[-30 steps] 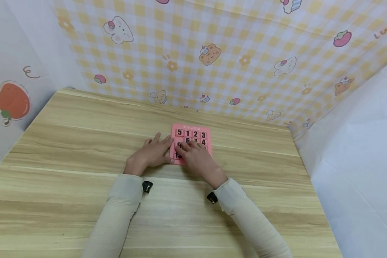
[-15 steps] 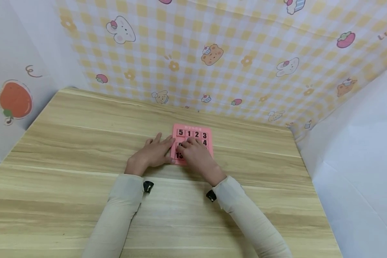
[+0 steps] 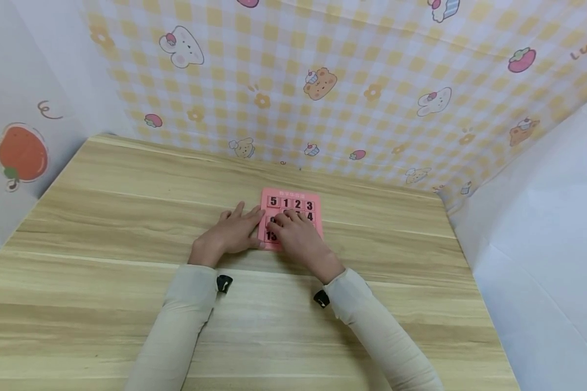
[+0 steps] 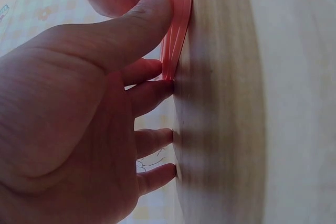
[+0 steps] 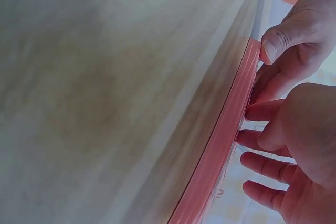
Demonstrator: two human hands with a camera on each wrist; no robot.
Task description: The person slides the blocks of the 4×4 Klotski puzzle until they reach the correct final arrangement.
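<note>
A pink sliding number puzzle (image 3: 318,197) lies flat on the wooden table. Its top row reads 5, 1, 2, 3, and a tile-sized gap shows beneath the 5. Tiles 4, 9 and 13 are visible too; the right hand hides several others. My left hand (image 3: 232,231) lies along the puzzle's left side, thumb against the near corner, fingers spread and mostly straight. In the left wrist view, its other fingertips touch the table beyond the pink edge (image 4: 181,9). Over the tiles, my right hand (image 3: 298,236) rests its relaxed, slightly bent fingertips (image 5: 252,136) on the puzzle face.
Wood-grain tabletop (image 3: 127,304) stretches around the puzzle on all sides. A yellow checked cloth (image 3: 283,81) with cartoon prints hangs along the back, and white sheets (image 3: 543,244) flank the sides. Both wrists carry small black cameras (image 3: 224,283).
My right fingers shift slightly over the tiles, up and then a little back, covering more of the 6 and 7 than a second ago. The left hand and the puzzle stay put.
</note>
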